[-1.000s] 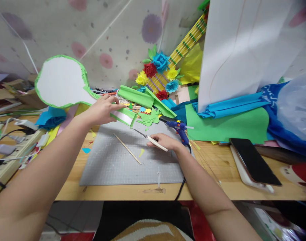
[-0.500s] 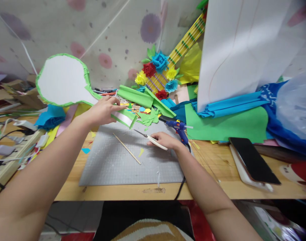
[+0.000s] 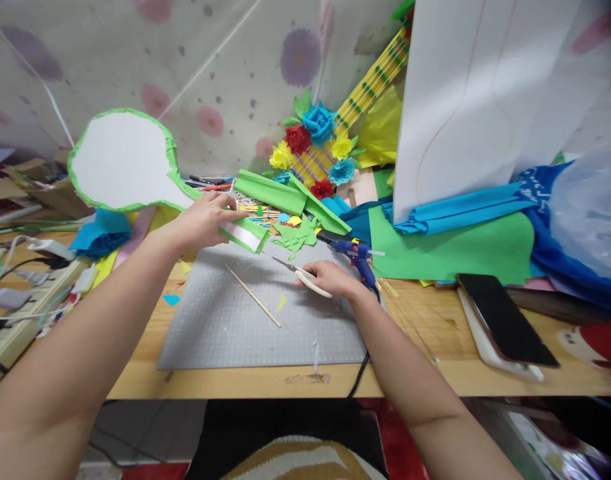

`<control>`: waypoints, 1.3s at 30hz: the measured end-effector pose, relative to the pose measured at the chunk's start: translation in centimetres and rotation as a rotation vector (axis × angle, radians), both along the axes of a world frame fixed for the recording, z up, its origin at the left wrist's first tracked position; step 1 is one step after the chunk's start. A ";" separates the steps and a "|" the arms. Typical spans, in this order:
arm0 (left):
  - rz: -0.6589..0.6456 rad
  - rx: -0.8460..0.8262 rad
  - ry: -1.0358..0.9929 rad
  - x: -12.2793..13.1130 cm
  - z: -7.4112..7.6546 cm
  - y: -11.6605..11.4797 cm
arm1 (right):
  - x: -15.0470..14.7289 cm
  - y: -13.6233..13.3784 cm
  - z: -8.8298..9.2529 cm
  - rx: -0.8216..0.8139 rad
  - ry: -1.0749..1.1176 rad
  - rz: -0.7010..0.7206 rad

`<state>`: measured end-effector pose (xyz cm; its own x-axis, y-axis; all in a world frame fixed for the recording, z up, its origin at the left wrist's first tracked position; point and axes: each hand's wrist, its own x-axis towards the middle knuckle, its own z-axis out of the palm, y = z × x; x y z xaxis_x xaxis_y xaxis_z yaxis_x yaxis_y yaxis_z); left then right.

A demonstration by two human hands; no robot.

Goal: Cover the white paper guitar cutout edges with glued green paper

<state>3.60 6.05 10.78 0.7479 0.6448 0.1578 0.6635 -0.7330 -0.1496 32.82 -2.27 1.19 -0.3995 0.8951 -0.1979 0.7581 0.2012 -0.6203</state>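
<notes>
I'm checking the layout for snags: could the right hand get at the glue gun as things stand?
Probably yes: the blue glue gun lies just beyond the right hand, with nothing visible between them. That hand holds scissors, though, so it would likely need freeing first.

A person wears a brown garment (image 3: 298,460) with broad, curving off-white stripes and a ribbed, knit-like surface, seen below the front edge of a wooden table (image 3: 220,385); black material (image 3: 225,433) flanks it there, trousers or seat unclear. Over the table, left hand (image 3: 210,219), right hand (image 3: 328,279) and both slender forearms (image 3: 128,307) are bare
</notes>
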 end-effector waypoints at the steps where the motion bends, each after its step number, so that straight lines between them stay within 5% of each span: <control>1: 0.001 -0.006 0.006 -0.1 0.0 0.1 | -0.2 -0.1 -0.1 0.057 -0.060 -0.053; 7: -0.010 -0.015 0.017 0.2 0.1 -0.8 | -1.3 -0.1 -0.8 0.273 -0.357 -0.333; 22: -0.183 0.012 0.128 5.1 -2.5 -2.5 | -1.2 -0.1 -1.5 0.344 -0.192 -0.440; 29: 0.016 0.131 -0.130 1.6 -3.6 -2.8 | -1.1 0.0 -1.5 0.347 0.019 -0.424; 39: 0.112 0.090 -0.182 -2.4 -3.7 -3.4 | -2.0 -0.8 -1.1 0.496 -0.112 -0.174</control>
